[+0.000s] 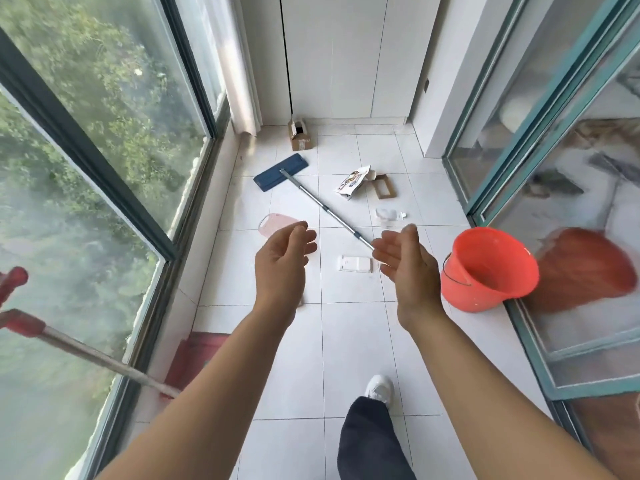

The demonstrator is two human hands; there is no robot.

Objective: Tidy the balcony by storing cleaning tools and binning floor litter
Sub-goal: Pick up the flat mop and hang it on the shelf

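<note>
Both hands, left hand [282, 259] and right hand [403, 259], loosely open, holding nothing; mop [313, 195] and litter (wrappers, cardboard) lie unstored on the floor [346, 341].

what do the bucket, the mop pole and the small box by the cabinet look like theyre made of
Bucket: looks like orange moulded plastic, smooth with a slight sheen, with a thin wire handle.
Mop pole: probably metal, silvery and reflective, with a darker collar midway.
Box: brown cardboard, matte, flaps open.
</note>
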